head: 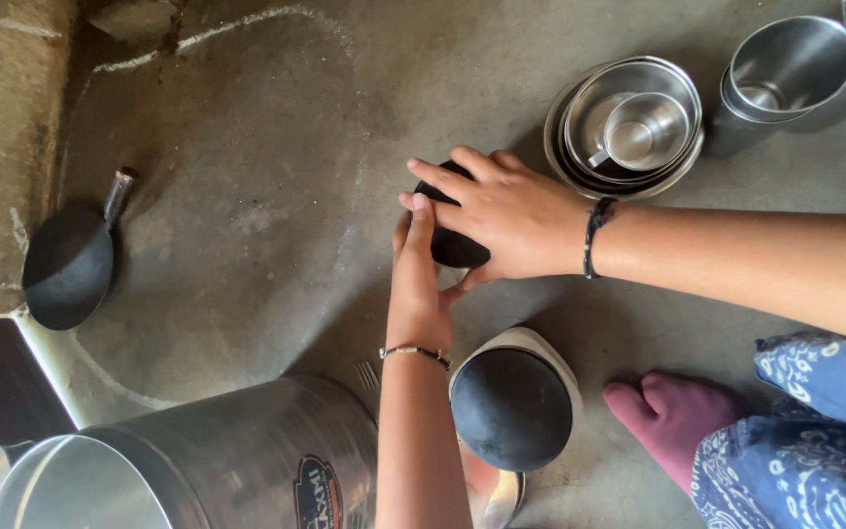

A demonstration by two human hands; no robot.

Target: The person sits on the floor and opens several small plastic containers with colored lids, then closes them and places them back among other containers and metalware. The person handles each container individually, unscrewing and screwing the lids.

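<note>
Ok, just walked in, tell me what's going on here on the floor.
A person crouched over a concrete floor holds a small dark round object with both hands: the right hand cups over it, the left hand presses against its side. Around them sit stacked steel bowls with a small steel cup inside, a steel tumbler, a black domed pan, a black ladle-like pan and a large steel drum.

2 hands (501, 220), 1 pan (69, 264), 2 tumblers (785, 73)

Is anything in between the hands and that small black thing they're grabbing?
No, nothing is. Both the left hand and the right hand already touch the small black object, which sits on the grey floor. The stacked steel bowls sit off to one side.
</note>
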